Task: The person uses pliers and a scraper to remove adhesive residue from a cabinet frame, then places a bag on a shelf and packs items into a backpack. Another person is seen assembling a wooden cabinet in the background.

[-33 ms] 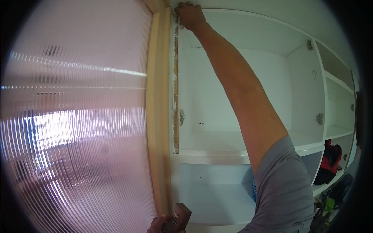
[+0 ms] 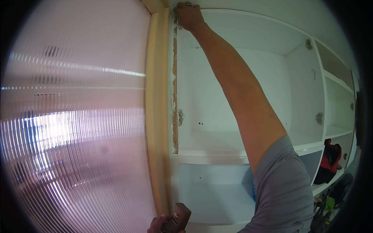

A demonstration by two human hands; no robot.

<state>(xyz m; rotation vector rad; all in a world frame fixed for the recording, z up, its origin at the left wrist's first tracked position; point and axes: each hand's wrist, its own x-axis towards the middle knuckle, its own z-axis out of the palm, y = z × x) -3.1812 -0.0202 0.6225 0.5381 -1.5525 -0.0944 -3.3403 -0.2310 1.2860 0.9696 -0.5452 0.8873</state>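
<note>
My right hand [image 2: 189,16] reaches up to the upper left corner of a white cabinet [image 2: 210,156]. Its fingers are curled against the corner beside the frame edge, and whatever they grip is hidden. Below it runs a strip of torn, bare brown board [image 2: 175,77] along the cabinet's left edge. At the bottom of the view my left hand [image 2: 156,225] is closed around a dark brown, angular block-like thing [image 2: 182,216] with a small metal piece on it. The lower part of this hand is cut off by the picture's edge.
A wooden post [image 2: 157,97] stands between the cabinet and a ribbed translucent panel [image 2: 77,97] on the left. Metal hinges [image 2: 181,117] sit on the cabinet's inner walls. A red and black bag [image 2: 329,161] rests on a right-hand shelf, with assorted items [image 2: 330,202] below.
</note>
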